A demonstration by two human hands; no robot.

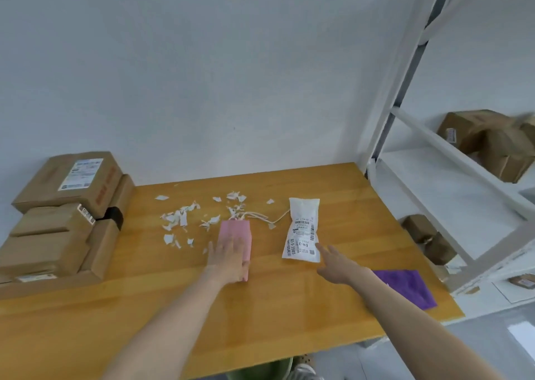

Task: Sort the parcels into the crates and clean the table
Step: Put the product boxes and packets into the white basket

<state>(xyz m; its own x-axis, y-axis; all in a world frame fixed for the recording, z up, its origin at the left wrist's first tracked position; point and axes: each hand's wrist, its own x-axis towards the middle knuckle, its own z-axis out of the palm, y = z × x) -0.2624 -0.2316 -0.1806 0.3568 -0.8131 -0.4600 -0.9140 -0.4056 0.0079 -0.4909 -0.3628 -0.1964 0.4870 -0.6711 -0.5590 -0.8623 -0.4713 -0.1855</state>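
White metal shelving [434, 182] right of a pale wall [202, 61]

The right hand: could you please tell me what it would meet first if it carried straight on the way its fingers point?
Most likely the white labelled parcel: the right hand points its outstretched fingers at the parcel's near end, apparently just short of it.

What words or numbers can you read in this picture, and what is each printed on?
"83-5-3505": on the label of the white parcel bag.
The rest of that label: too small to read.
Label and red print on the top cardboard box: blurred, unreadable.
Sticker on the shelf box: blurred.
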